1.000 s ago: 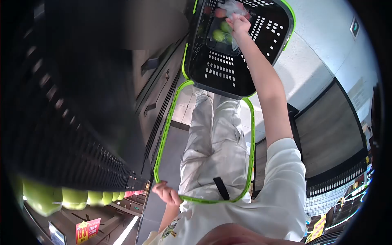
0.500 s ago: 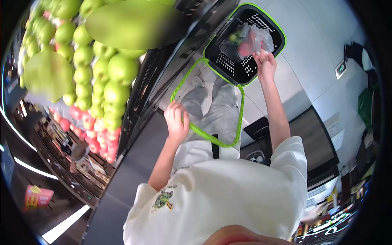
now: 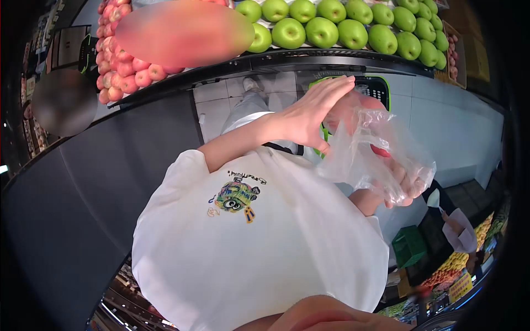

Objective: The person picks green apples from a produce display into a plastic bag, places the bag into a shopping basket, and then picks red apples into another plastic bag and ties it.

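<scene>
A clear plastic bag [image 3: 364, 146] with reddish fruit in it is raised in front of my chest, on the right. My right hand [image 3: 406, 185] grips it, its fingers partly covered by the crumpled film. Next to the bag's left side is my left hand [image 3: 306, 118], fingers stretched and thumb spread apart; whether it touches the film I cannot tell. Below and beyond both hands is the black shopping basket [image 3: 380, 84] with its bright green rim, mostly hidden by the bag and my left hand.
A fruit display runs across the top, with green apples [image 3: 322, 33] on the right and red apples [image 3: 128, 83] on the left. Its dark front edge [image 3: 265, 62] lies beyond my hands. To the lower right are a green crate [image 3: 408, 245] and more produce.
The bag has come up out of the basket in my right hand. My left hand has let go of the green basket handle and moved beside the bag. The view has turned.
</scene>
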`<state>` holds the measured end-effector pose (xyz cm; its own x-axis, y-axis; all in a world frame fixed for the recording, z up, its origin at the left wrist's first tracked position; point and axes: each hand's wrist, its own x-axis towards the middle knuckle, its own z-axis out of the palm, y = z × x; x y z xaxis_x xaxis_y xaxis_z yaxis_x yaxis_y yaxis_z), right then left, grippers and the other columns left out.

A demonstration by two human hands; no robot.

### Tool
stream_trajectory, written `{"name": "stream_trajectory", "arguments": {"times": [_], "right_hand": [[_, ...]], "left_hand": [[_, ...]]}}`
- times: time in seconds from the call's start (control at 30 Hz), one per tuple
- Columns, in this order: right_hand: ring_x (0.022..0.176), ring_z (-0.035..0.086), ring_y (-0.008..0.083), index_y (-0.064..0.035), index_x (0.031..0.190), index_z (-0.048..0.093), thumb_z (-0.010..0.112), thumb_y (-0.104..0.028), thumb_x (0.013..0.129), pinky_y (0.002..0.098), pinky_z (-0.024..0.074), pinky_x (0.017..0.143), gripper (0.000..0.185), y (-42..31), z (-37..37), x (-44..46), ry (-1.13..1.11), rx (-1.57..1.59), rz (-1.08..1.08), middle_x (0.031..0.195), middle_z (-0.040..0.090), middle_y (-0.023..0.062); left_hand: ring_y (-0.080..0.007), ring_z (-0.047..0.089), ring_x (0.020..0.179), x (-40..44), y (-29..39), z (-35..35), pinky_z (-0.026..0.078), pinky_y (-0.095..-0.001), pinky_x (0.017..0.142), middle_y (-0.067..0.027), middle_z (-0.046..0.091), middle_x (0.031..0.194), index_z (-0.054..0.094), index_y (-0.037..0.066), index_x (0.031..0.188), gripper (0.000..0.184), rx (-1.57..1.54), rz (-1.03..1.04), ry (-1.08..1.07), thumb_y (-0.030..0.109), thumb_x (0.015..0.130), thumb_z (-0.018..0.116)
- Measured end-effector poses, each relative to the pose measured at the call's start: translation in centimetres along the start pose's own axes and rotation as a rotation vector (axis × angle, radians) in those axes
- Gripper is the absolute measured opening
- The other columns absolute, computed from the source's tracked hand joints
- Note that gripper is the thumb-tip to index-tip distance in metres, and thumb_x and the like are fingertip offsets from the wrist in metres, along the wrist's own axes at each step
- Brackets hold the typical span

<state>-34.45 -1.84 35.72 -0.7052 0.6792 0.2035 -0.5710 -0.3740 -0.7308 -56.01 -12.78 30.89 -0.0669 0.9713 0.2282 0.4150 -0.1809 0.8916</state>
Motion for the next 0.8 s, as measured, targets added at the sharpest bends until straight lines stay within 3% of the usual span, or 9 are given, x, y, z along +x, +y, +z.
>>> {"name": "stream_trajectory", "arguments": {"times": [0.23,0.33,0.37,0.4,0.5,0.6,0.67,0.77,0.8], "right_hand": [[0.057,0.058,0.0177,0.0015,0.097,0.065,0.071,-0.006,0.088,0.0376,0.0497,0.059,0.014,9.2,17.8,9.1,-0.542,-0.042,0.029,0.086,0.065,0.0133],[0.058,0.059,0.0184,0.0024,0.096,0.066,0.071,-0.007,0.088,0.0371,0.0492,0.058,0.013,13.7,24.2,11.3,-0.752,-0.049,0.031,0.084,0.066,0.0143],[0.058,0.059,0.0187,0.0027,0.095,0.066,0.071,-0.007,0.088,0.0369,0.0491,0.057,0.013,15.0,26.2,11.9,-0.818,-0.044,0.034,0.083,0.066,0.0147],[0.058,0.060,0.0190,0.0030,0.095,0.067,0.071,-0.007,0.089,0.0368,0.0489,0.057,0.013,16.3,28.0,12.0,-0.877,-0.040,0.041,0.083,0.066,0.0150],[0.059,0.061,0.0197,0.0039,0.093,0.068,0.071,-0.008,0.089,0.0363,0.0485,0.055,0.013,19.6,32.1,12.1,-0.996,-0.030,0.043,0.081,0.067,0.0161],[0.059,0.061,0.0208,0.0044,0.091,0.069,0.072,-0.009,0.089,0.0356,0.0477,0.055,0.014,21.3,34.7,11.9,-0.998,-0.049,0.068,0.078,0.067,0.0163],[0.065,0.062,0.0226,0.0038,0.094,0.069,0.073,-0.018,0.089,0.0359,0.0479,0.059,0.022,22.3,35.5,12.5,-0.979,-0.092,0.070,0.081,0.067,0.0157],[0.086,0.064,0.0267,0.0022,0.107,0.067,0.074,-0.038,0.090,0.0379,0.0500,0.074,0.045,24.9,33.6,14.0,-0.942,-0.420,-0.031,0.098,0.067,0.0153],[0.094,0.063,0.0261,0.0017,0.115,0.064,0.072,-0.039,0.091,0.0373,0.0494,0.080,0.047,25.7,32.6,13.5,-0.845,-0.628,-0.057,0.106,0.065,0.0150]], "left_hand": [[-0.0376,0.040,0.139,-7.8,3.3,-11.8,0.030,-0.0503,0.115,-0.0198,0.039,0.150,0.029,0.000,0.148,0.103,0.104,0.134,0.263,0.025,0.065,0.085],[-0.0332,0.044,0.135,-11.3,1.3,-14.8,0.033,-0.0472,0.112,-0.0157,0.045,0.144,0.038,0.004,0.143,0.099,0.186,0.184,0.474,0.026,0.060,0.086],[-0.0311,0.052,0.128,-12.6,1.2,-15.8,0.038,-0.0462,0.108,-0.0128,0.054,0.135,0.048,0.007,0.133,0.080,0.271,0.092,0.569,0.024,0.064,0.083],[-0.0311,0.052,0.128,-13.7,0.7,-17.1,0.038,-0.0462,0.108,-0.0128,0.054,0.135,0.048,0.007,0.133,0.080,0.271,0.086,0.608,0.024,0.064,0.083],[-0.0266,0.066,0.110,-16.8,-1.2,-19.9,0.048,-0.0437,0.098,-0.0078,0.070,0.108,0.064,0.009,0.102,0.021,0.296,0.205,0.814,0.016,0.083,0.070],[-0.0252,0.068,0.097,-18.7,-4.0,-22.1,0.053,-0.0400,0.086,-0.0088,0.069,0.105,0.067,0.007,0.100,0.030,0.192,0.389,0.968,0.015,0.072,0.075],[-0.0243,0.069,0.092,-20.1,-4.6,-23.2,0.054,-0.0382,0.080,-0.0107,0.070,0.103,0.067,0.006,0.093,0.025,0.134,0.362,1.033,0.015,0.072,0.075],[-0.0242,0.069,0.090,-23.0,-5.7,-25.2,0.054,-0.0378,0.079,-0.0101,0.070,0.101,0.066,0.005,0.091,0.023,-0.126,0.117,0.964,0.014,0.072,0.075],[-0.0241,0.068,0.090,-23.9,-6.0,-25.9,0.054,-0.0377,0.079,-0.0099,0.069,0.100,0.066,0.005,0.091,0.022,-0.210,0.039,0.939,0.014,0.072,0.075]]}}
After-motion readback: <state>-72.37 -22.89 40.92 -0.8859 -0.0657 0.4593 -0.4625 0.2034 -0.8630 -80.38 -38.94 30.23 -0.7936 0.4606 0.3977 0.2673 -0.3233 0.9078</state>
